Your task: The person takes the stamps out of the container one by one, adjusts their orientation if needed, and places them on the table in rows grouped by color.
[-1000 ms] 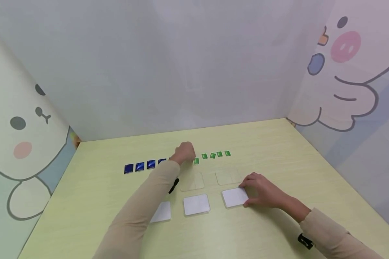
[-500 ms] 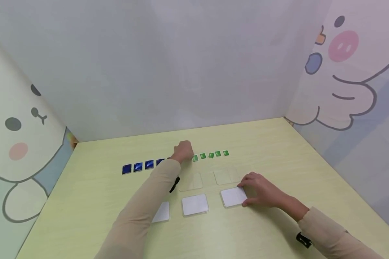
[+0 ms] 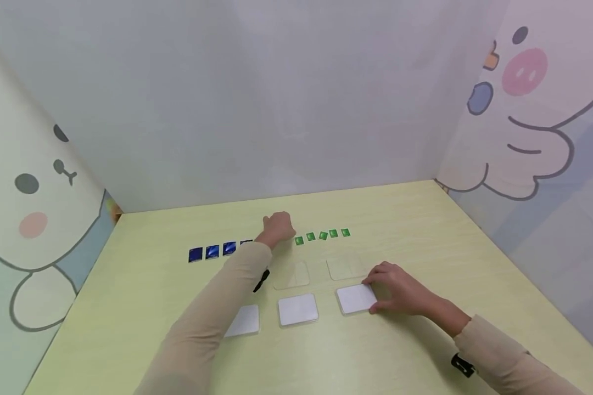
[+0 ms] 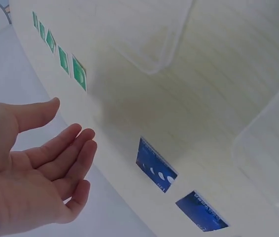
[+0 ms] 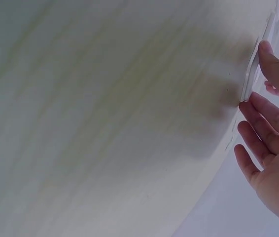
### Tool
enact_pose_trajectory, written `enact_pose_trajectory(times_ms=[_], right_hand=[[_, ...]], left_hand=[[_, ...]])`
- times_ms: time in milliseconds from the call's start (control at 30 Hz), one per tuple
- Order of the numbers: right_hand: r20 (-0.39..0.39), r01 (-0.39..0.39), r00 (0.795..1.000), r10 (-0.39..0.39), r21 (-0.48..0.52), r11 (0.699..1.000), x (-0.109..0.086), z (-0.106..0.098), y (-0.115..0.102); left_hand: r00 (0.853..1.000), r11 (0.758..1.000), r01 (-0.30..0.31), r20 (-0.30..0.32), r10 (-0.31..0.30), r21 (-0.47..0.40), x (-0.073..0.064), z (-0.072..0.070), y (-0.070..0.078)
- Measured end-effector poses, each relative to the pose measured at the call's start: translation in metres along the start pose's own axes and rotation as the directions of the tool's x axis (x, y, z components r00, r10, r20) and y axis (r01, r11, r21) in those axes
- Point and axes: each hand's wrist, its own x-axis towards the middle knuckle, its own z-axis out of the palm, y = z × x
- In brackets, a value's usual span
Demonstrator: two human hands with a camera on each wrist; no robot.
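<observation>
My left hand [image 3: 278,227] hovers at the back of the table, between a row of blue cards [image 3: 212,252] and a row of small green cards [image 3: 311,236]. In the left wrist view, its thumb stands apart from loosely bent fingers, with nothing between them. Some blue cards are hidden behind the left forearm. At the right, my right hand [image 3: 400,291] holds a thin clear case with a white face [image 3: 357,299] by its right side, thumb at the near corner and forefinger at the far one. That case's edge [image 5: 253,69] lies against the fingertips in the right wrist view.
Two more white-faced cases lie left of it, one in the middle [image 3: 298,310] and one partly under the left forearm [image 3: 244,320]. Behind them are clear rounded plastic pieces [image 3: 291,274]. Printed walls and a grey back wall [image 3: 277,109] border the yellow table [image 3: 395,362].
The nearest green card has shifted back into line with its row. My left hand has drawn slightly back and away from it. The right hand has stayed on the case.
</observation>
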Motion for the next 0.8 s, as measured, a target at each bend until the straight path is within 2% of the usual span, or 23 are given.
enact_pose_trajectory(times_ms=[200,333,467,633,800], right_hand=[[-0.003,0.004,1.000,-0.004,-0.005,1.000,0.001,0.000,0.004],[-0.006,-0.006,1.000,0.006,0.002,1.000,0.003,-0.003,0.005],[-0.021,-0.045,0.999,0.044,-0.008,0.999,0.006,-0.007,0.006],[-0.092,-0.110,0.990,0.108,-0.018,0.994,0.004,-0.008,0.008],[-0.140,-0.153,0.978,0.153,0.012,0.988,0.004,-0.008,0.007]], left_hand=[[0.999,0.998,-0.016,0.032,0.014,0.062,-0.008,-0.006,-0.004],[0.999,0.997,-0.020,0.031,0.018,0.077,-0.021,-0.008,-0.007],[1.000,0.995,-0.025,-0.014,0.026,0.093,-0.039,-0.008,-0.010],[0.995,0.989,-0.053,-0.081,0.064,0.135,-0.063,-0.004,-0.017],[0.990,0.988,-0.063,-0.114,0.079,0.139,-0.082,0.002,-0.031]])
